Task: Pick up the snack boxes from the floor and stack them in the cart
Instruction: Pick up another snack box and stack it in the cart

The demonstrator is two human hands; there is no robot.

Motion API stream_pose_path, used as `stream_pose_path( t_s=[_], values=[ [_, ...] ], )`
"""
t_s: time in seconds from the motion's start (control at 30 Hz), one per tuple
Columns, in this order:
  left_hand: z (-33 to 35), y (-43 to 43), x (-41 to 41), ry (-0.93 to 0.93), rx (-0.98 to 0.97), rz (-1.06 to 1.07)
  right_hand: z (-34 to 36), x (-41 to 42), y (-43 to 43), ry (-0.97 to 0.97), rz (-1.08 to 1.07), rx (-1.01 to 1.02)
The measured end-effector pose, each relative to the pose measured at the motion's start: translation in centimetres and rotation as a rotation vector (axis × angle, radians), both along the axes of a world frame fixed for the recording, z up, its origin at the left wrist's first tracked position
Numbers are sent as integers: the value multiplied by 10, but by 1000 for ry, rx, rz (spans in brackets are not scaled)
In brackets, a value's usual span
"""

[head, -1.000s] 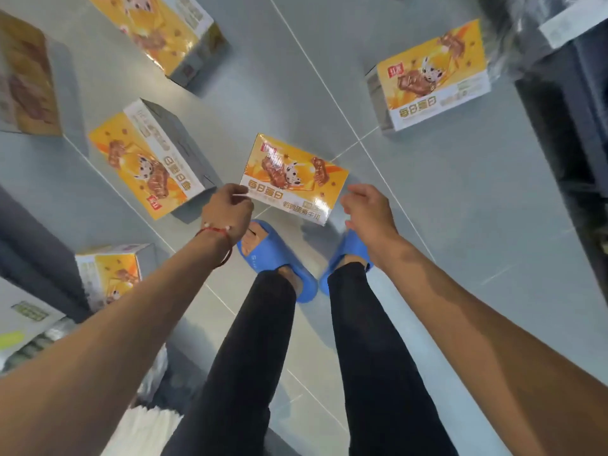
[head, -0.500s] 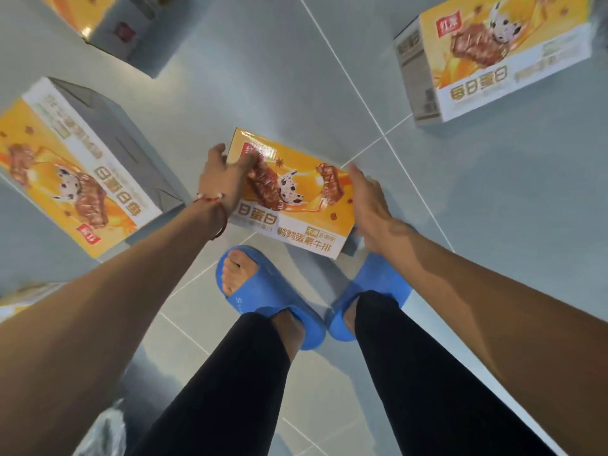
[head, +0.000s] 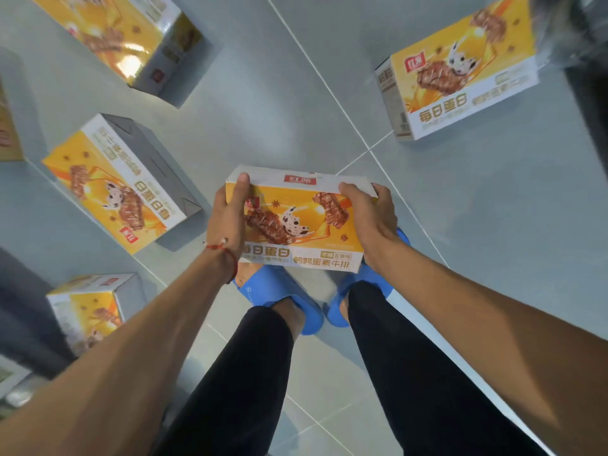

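Box [head: 297,222] at frame centre is held between your hands, in front of your blue slippers [head: 279,292]. Its face is yellow-orange with a spotted cartoon cow and brown snack bars, and a white printed band runs along the near edge. Your left hand [head: 227,222] grips its left end with the thumb on top, and your right hand [head: 368,218] grips its right end. Another box [head: 460,74] lies upper right on the grey floor [head: 263,93].

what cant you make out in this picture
Head view:
Cart: not in frame.
Held box: underside and fingers beneath hidden by the box, left hand and right hand.
Box at the left edge: cut off by the frame.
Lower-left box: print blurred, bottom behind the left forearm.
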State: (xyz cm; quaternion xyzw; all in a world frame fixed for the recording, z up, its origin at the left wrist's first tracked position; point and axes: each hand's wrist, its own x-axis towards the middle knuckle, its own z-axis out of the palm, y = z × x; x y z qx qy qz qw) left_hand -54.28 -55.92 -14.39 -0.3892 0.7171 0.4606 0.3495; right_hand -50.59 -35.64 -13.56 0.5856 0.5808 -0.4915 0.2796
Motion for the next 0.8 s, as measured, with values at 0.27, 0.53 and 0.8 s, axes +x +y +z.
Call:
stream_pose_path(
  t_s=[0.27,0.53,0.8],
  values=[
    [132,16,2,11,5,94,143,13,12,116,-59,-9],
    [285,40,17,56,104,123,302,34,41,343,-72,-49],
    [431,65,29,131,161,66,429,61,65,481,-107,-44]
  ],
)
